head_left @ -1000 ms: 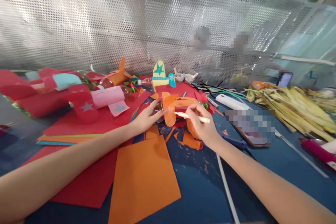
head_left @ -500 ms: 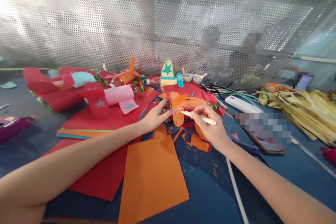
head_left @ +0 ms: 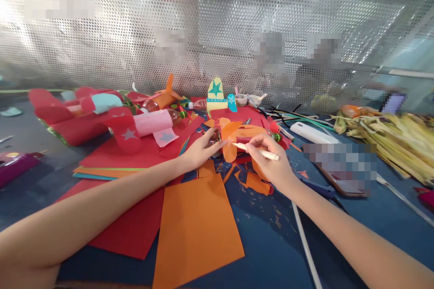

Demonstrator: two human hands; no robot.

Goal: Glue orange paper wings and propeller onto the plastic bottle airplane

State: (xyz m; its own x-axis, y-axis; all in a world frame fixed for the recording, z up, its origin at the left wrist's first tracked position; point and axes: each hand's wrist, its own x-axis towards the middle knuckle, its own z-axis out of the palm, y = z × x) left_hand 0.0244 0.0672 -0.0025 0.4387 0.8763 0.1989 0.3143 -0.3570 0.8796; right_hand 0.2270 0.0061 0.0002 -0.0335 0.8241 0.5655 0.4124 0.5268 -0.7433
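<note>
Your right hand (head_left: pixel 271 167): fingers closed on a white stick (head_left: pixel 257 151), its tip against the orange paper craft (head_left: pixel 237 134). Your left hand (head_left: pixel 200 151): fingers stretched out, tips touching the craft's left side. Craft: on the blue table (head_left: pixel 271 244), among orange scraps (head_left: pixel 254 181). Nearer you: orange sheet (head_left: pixel 196 230) overlapping red sheet (head_left: pixel 132 226). Far left: red paper plane (head_left: pixel 132 128).
</note>
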